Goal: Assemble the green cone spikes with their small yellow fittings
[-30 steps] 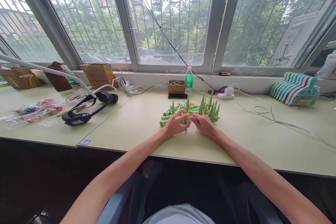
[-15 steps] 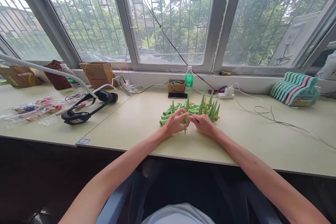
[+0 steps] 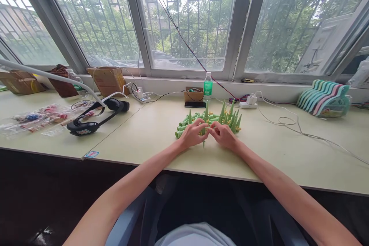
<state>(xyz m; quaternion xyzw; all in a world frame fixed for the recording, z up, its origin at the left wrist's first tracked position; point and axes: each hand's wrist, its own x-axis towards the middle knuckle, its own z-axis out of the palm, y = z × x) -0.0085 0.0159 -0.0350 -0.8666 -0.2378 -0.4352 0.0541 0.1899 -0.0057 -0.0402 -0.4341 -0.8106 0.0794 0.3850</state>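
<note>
Between the fingers of my left hand (image 3: 191, 136) is a green pointed cone piece (image 3: 203, 143), its tip showing below the fingers. My right hand (image 3: 225, 136) is close against it, thumb and fingers pinched at the piece's side; what they grip is too small to make out. Behind my hands lies a pile of green tube pieces (image 3: 181, 128), mostly on the left. Several green cones with small yellow parts (image 3: 235, 120) stand or lean on the right side of the pile.
A dark phone (image 3: 195, 104), a small cardboard box (image 3: 194, 95) and a green-labelled bottle (image 3: 207, 86) stand behind the pile. On the left lie a black headset (image 3: 86, 127) and plastic-wrapped items (image 3: 37, 119). Pastel hangers (image 3: 324, 98) and a white cable (image 3: 302, 132) are on the right.
My right hand's fingers have bent and shifted slightly beside the cone piece. My left hand stays almost in place, still holding it.
</note>
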